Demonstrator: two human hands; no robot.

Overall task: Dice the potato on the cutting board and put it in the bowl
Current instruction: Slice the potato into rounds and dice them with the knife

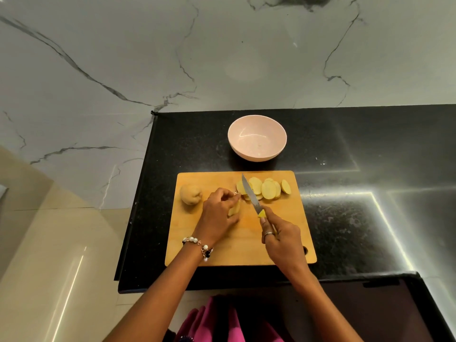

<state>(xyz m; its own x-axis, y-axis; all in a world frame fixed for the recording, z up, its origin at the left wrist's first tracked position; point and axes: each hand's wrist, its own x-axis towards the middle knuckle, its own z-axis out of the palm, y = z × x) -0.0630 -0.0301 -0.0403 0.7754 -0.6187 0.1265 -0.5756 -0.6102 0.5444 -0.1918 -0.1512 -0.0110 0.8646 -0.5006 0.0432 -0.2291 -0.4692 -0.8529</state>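
Note:
A wooden cutting board (227, 253) lies on the black counter. Several pale yellow potato slices (267, 189) overlap in a row at its far right. A potato half (190, 194) with its skin on sits at the far left. My left hand (218, 215) grips a small potato piece (234, 209) near the board's middle. My right hand (281, 239) holds a knife (250, 193) by its yellow handle, the blade pointing away and resting by the leftmost slices. Beyond the board stands a pink bowl (257, 138) that holds nothing.
The black counter (345, 218) runs on to the right and ends at an edge just left of the board, with a marble wall and pale floor beyond. A dark panel (370, 312) sits at the near right, below the counter's front edge.

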